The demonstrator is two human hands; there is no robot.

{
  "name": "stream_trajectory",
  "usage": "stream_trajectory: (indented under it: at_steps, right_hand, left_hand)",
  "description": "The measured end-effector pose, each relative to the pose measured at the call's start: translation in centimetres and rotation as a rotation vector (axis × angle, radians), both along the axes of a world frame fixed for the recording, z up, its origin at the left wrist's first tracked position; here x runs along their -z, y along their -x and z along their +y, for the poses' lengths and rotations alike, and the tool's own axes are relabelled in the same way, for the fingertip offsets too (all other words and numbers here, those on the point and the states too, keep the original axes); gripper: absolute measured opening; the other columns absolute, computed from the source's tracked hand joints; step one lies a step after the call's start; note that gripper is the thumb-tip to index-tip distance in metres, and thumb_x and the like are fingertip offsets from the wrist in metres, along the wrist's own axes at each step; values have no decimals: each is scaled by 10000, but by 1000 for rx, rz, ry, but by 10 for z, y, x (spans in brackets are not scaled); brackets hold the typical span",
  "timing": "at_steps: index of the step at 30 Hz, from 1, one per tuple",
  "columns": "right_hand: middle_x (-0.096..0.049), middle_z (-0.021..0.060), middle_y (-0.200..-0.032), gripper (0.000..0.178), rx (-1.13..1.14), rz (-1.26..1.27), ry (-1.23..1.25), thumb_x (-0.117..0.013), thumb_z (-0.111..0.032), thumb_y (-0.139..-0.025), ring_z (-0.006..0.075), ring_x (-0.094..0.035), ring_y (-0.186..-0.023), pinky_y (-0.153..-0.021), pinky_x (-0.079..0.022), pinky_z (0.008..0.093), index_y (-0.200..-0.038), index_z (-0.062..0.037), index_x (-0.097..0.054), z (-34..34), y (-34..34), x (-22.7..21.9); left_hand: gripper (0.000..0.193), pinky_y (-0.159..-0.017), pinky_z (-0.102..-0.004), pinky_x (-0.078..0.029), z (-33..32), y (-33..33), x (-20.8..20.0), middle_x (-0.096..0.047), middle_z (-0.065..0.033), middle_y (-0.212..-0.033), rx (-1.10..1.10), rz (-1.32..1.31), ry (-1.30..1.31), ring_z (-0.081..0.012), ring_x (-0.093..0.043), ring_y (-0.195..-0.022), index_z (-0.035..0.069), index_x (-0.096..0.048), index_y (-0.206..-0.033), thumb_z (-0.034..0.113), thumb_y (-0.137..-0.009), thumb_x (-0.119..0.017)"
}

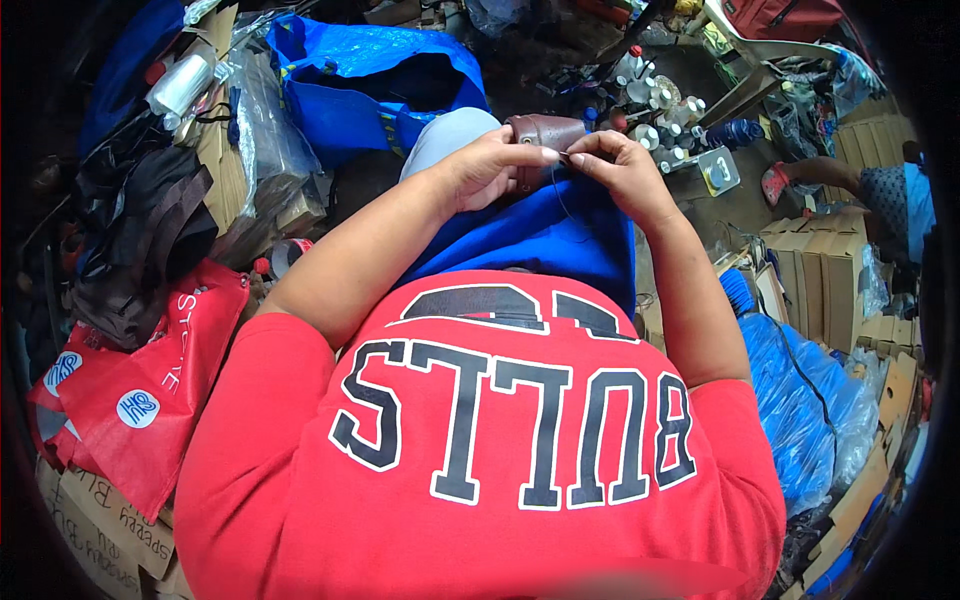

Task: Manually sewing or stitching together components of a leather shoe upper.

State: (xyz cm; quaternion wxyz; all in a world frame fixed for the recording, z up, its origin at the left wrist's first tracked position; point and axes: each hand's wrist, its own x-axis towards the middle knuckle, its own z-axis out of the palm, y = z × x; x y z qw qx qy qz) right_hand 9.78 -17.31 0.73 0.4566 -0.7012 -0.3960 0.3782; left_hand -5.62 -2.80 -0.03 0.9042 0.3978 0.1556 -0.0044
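Note:
My left hand [488, 168] is closed around a brown leather piece [548, 131] with eyelets along its edge, which looks like part of a shoe. Its thumb points right along the near side of the leather. Close to that thumb tip, the fingers of my right hand [622, 168] pinch the end of a thin dark thread [557, 190]. The thread hangs in a loop below, over the blue cloth [520, 232] on my lap. Whether a needle is between the right fingertips is too small to tell.
A blue bag [375, 65] gapes ahead on the left. Several bottles [660, 100] stand ahead right, near a tin [716, 172]. Cardboard [820, 262] and a blue plastic-wrapped bundle [790, 400] flank my right; a red bag [150, 385] lies left. Another person's arm [825, 175] shows far right.

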Motion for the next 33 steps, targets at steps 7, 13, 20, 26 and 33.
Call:
stream_trajectory:
  at_steps: [7,13,20,26,33]
  right_hand:
    - [-636,1,-913,152,55,387,24,-670,-132,-837,72,-567,-875,-843,-420,215,-955,-44,-632,1,-1,11]
    - [-642,4,-917,169,104,535,-21,-667,-108,-833,75,-575,-852,-815,-435,209,-978,-31,-629,0,6,14]
    - [-651,15,-904,173,127,528,-23,-692,-112,-815,78,-584,-851,-822,-437,212,-958,-21,-656,1,9,18]
    - [-663,29,-934,199,9,289,-5,-700,-111,-812,90,-594,-860,-814,-452,219,-987,-19,-676,-2,0,3]
    - [-622,-13,-842,179,54,385,-27,-704,-85,-804,76,-569,-810,-778,-436,208,-966,-38,-643,1,1,5]
  left_hand:
    - [354,-823,-300,-462,-2,9,10,-618,-59,-1022,-129,157,-61,-134,-591,-906,49,-518,-1184,164,-863,-613]
    - [282,-787,-309,-498,-6,6,20,-631,-72,-1021,-153,58,98,-147,-608,-859,50,-531,-1169,93,-891,-540]
    - [259,-761,-280,-499,-7,7,16,-633,-41,-964,-125,81,141,-125,-596,-801,60,-560,-1141,69,-882,-542]
    - [272,-761,-255,-487,-4,7,23,-628,-31,-970,-100,27,161,-104,-578,-794,60,-554,-1157,55,-885,-544]
    - [306,-819,-284,-484,-4,10,21,-616,-48,-1027,-94,-47,161,-126,-591,-886,55,-539,-1181,60,-877,-577]
